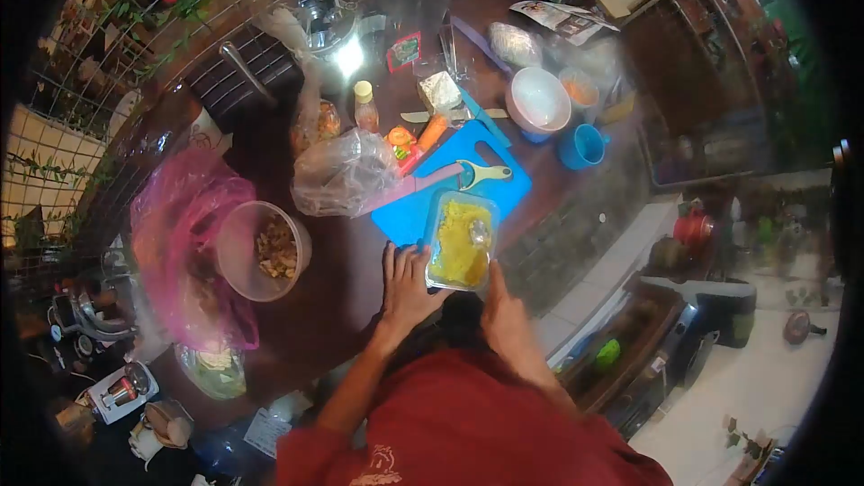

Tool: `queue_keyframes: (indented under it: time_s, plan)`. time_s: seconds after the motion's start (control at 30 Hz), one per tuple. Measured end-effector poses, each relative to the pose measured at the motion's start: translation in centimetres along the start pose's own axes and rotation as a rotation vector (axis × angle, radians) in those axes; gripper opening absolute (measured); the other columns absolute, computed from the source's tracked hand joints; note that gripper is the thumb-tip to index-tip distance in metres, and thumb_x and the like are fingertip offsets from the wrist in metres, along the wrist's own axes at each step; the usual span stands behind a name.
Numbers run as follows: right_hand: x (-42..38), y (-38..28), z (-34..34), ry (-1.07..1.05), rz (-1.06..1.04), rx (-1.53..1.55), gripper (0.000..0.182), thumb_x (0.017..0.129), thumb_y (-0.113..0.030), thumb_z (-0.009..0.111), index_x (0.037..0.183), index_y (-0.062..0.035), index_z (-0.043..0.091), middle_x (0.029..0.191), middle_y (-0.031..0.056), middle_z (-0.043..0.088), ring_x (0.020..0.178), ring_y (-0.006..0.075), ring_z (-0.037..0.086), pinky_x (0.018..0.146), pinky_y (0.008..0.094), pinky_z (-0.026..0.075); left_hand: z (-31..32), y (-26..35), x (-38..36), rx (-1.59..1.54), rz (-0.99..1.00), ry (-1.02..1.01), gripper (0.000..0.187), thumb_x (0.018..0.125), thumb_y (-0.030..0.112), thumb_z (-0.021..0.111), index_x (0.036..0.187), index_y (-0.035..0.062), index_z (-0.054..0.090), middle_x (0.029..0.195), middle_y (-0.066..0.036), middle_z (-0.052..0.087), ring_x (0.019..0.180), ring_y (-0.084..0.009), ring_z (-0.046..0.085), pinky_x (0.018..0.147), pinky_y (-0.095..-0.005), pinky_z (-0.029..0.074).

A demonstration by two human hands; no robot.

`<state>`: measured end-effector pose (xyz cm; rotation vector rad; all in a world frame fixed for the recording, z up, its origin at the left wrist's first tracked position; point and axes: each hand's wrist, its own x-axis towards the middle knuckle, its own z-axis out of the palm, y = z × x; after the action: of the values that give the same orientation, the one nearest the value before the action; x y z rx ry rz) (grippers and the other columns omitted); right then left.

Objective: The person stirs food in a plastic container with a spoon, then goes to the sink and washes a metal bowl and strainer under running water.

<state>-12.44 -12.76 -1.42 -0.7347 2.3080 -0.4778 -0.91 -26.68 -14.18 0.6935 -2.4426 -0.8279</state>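
A clear plastic container of yellow food lies between the two hands, overlapping the near end of the blue board. The left hand is at its 8 o'clock, fingers spread and not clenched; the right hand is at its 5 o'clock, index finger straight near the wall, the other fingers too hidden to tell. Whether either hand bears weight, I cannot tell. If the base straddles the board's edge, a one-sided push could tip it and spill the food towards the body. At its 12 o'clock, the pale-handled tool lies just beyond the rim; sliding the container that way could knock it. The blue cup, at 2 o'clock, could topple if the board swings sideways.
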Motion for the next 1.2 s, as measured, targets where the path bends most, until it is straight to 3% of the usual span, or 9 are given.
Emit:
queue_keyframes:
  time_s: [0.1,0.2,0.27,0.47,0.7,0.9,1.0,1.07,1.2]
  plan:
    - [-0.2,0.0,1.9,0.128,-0.078,0.029,0.057,0.101,-0.008,0.051,0.156,-0.0039,0.035,0.099,0.0359,0.067,0.087,0.0572,0.063,0.078,0.067,0.047,0.2,-0.2,-0.2,0.014,0.003,-0.023,0.086,0.073,0.043,0.089,0.132,-0.0063,0.052,0.124,-0.02,0.06,0.125,-0.0372,0.054,0.122,-0.0627,0.023]
    - [0.6,-0.9,0.8,0.117,-0.084,0.137,0.047,0.104,-0.009,0.047,0.151,-0.0065,0.044,0.107,0.0343,0.067,0.097,0.0531,0.065,0.084,0.0581,0.051,0.5,-0.2,-0.2,0.002,-0.014,0.005,0.085,0.072,0.042,0.09,0.131,-0.0055,0.052,0.125,-0.021,0.059,0.125,-0.0378,0.053,0.122,-0.062,0.024]
    - [0.6,-0.7,-0.6,-0.01,-0.017,0.147,0.056,0.101,-0.009,0.051,0.156,-0.0078,0.037,0.107,0.0328,0.069,0.089,0.0565,0.064,0.081,0.0656,0.049,0.6,-0.4,-0.3,-0.046,-0.038,0.023,0.084,0.071,0.04,0.091,0.131,-0.0042,0.052,0.126,-0.022,0.059,0.126,-0.0386,0.052,0.122,-0.0616,0.024]
    - [0.6,0.0,-2.6,0.082,-0.147,-0.184,0.068,0.094,-0.006,0.059,0.157,-0.0054,0.036,0.089,0.0294,0.069,0.077,0.048,0.069,0.07,0.0581,0.056,0.4,-0.3,-0.1,-0.029,-0.033,-0.002,0.088,0.07,0.042,0.093,0.131,-0.004,0.05,0.126,-0.022,0.058,0.124,-0.0404,0.052,0.119,-0.063,0.026]
    - [2.5,0.8,-3.3,0.138,-0.189,-0.222,0.069,0.091,-0.005,0.059,0.156,-0.0019,0.037,0.082,0.0276,0.068,0.073,0.0479,0.068,0.066,0.0582,0.054,0.5,-0.2,-0.2,-0.01,-0.038,0.009,0.087,0.07,0.039,0.092,0.133,-0.004,0.05,0.127,-0.022,0.059,0.125,-0.0386,0.053,0.121,-0.061,0.027]
    - [2.8,1.0,-3.9,0.055,-0.14,-0.146,0.057,0.096,-0.007,0.055,0.151,0.0023,0.042,0.092,0.0336,0.069,0.08,0.0536,0.067,0.071,0.0607,0.054,0.6,0.0,-0.2,-0.002,-0.047,-0.003,0.083,0.072,0.038,0.09,0.133,-0.0043,0.051,0.127,-0.022,0.059,0.126,-0.0383,0.052,0.121,-0.0604,0.026]
    - [2.1,1.2,-2.5,0.053,-0.06,0.02,0.052,0.1,-0.008,0.051,0.151,0.0007,0.043,0.107,0.0374,0.066,0.095,0.0556,0.065,0.082,0.0617,0.052,0.9,-0.1,-0.2,-0.005,-0.026,0.025,0.083,0.072,0.037,0.09,0.133,-0.0043,0.051,0.127,-0.022,0.059,0.127,-0.0381,0.052,0.121,-0.0599,0.026]
    - [2.1,2.5,-0.8,0.135,-0.163,0.167,0.05,0.103,-0.01,0.049,0.152,-0.003,0.043,0.117,0.0384,0.063,0.109,0.056,0.061,0.094,0.0617,0.049,1.0,-0.4,-0.4,0.005,-0.038,0.002,0.082,0.073,0.038,0.09,0.131,-0.0041,0.051,0.127,-0.022,0.058,0.126,-0.0392,0.052,0.12,-0.0614,0.027]
    - [1.6,1.3,0.2,0.133,-0.103,0.302,0.05,0.104,-0.011,0.049,0.153,-0.0064,0.043,0.125,0.0384,0.06,0.118,0.0559,0.056,0.101,0.0611,0.045,1.4,-0.6,-0.4,-0.012,-0.027,0.025,0.077,0.071,0.039,0.092,0.125,-0.0006,0.053,0.123,-0.02,0.058,0.124,-0.0402,0.052,0.117,-0.0626,0.029]
